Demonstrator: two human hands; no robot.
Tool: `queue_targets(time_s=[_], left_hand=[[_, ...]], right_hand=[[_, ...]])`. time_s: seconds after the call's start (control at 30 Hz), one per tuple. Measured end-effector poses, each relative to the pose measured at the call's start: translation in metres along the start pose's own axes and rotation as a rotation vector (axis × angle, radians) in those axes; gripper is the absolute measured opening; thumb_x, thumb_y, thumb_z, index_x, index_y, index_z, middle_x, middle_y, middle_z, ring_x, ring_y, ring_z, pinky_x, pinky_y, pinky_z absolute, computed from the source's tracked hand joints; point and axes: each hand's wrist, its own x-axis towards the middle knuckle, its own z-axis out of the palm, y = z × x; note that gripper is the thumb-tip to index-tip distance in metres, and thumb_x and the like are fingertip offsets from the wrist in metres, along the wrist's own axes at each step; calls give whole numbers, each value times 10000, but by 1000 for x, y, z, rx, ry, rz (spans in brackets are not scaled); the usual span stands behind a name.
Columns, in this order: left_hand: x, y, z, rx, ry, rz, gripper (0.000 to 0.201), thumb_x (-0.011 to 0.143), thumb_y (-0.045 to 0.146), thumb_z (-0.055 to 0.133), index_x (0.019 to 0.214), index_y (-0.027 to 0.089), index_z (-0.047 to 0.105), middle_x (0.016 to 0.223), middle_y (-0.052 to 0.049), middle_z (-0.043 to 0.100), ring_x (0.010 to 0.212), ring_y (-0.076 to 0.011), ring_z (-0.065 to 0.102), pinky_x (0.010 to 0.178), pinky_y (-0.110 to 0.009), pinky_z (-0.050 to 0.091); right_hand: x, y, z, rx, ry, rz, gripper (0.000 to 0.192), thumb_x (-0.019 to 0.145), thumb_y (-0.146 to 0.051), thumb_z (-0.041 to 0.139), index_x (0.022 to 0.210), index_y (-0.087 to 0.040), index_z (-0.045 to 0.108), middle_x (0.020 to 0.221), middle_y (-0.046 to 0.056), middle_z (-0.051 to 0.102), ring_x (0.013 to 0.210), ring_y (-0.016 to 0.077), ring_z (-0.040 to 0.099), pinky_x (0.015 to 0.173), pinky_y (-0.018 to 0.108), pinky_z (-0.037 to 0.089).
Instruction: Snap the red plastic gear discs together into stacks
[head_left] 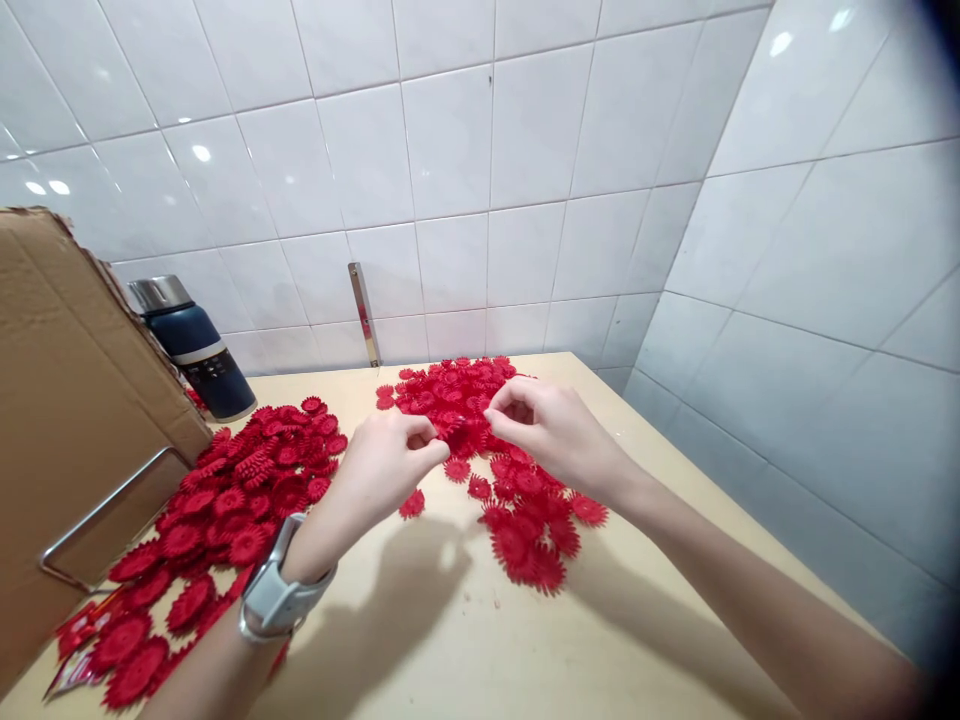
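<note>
Both my hands are raised over the table [420,640] among many red, round pieces with fringed edges, like small fabric rosettes. My left hand [394,450], with a grey watch [277,590] at the wrist, is closed in a pinch, thumb against curled fingers. Level with it, a short gap away, my right hand [540,425] pinches thumb and forefinger together. Whatever either pinch holds is too small or hidden to make out. Behind and between the hands lies a heap of red rosettes [457,390]. A looser cluster of rosettes [529,535] shows below my right hand.
Another large pile of rosettes [247,490] spreads at the left. Beside it stand a cardboard box [82,430], a bent metal wire stand [112,505] and a dark blue bottle [199,350]. A metal strip [363,315] leans on the tiled wall [450,150]. Shiny wrappers [75,665] lie front left.
</note>
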Motion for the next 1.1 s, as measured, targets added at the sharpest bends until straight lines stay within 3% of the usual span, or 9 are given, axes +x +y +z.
queue_targets(time_s=[0.2,0.4,0.53,0.7,0.87,1.0,1.1], left_hand=[[-2,-8,6,64,-34,-7,264,657,198,448,467,190,264,434,53,276,442,-103,249,467,-263,143],[-7,4,-2,141,-102,13,249,655,185,437,461,188,281,413,42,356,422,-105,284,464,-270,143],[-9,9,-6,181,-142,8,250,635,167,435,434,187,287,398,45,316,403,-97,245,452,-278,136],[-19,2,-10,173,-247,13,271,626,198,466,440,181,270,425,47,256,415,-93,237,430,-263,144],[-21,2,-20,190,-172,-98,223,686,232,431,485,182,347,448,39,362,430,-98,324,424,-240,193],[-12,6,-29,92,-197,-50,227,724,245,420,513,181,364,471,51,327,444,-94,349,421,-231,207],[-5,7,-32,46,-176,-7,226,752,263,426,544,173,429,524,42,411,487,-97,370,438,-223,247]], right_hand=[[3,9,13,-249,23,-94,184,773,-83,424,619,-181,454,685,33,544,601,145,479,533,270,331],[1,5,22,-421,34,-176,243,803,-65,400,593,-187,420,689,63,503,590,164,413,497,293,241],[4,7,25,-437,54,-162,250,805,-65,399,590,-188,425,681,72,496,610,179,413,499,302,226],[17,26,9,-331,102,-14,199,801,-99,406,631,-164,488,709,86,537,639,185,478,538,302,279],[22,37,-5,-48,-74,69,236,784,-308,518,595,-177,570,592,12,587,542,138,518,512,266,366],[21,27,-10,154,-80,104,185,770,-333,545,711,-163,589,693,26,624,578,127,547,491,239,396],[14,6,-16,261,-24,81,161,820,-315,495,811,-170,564,773,24,618,644,114,558,547,227,431]])
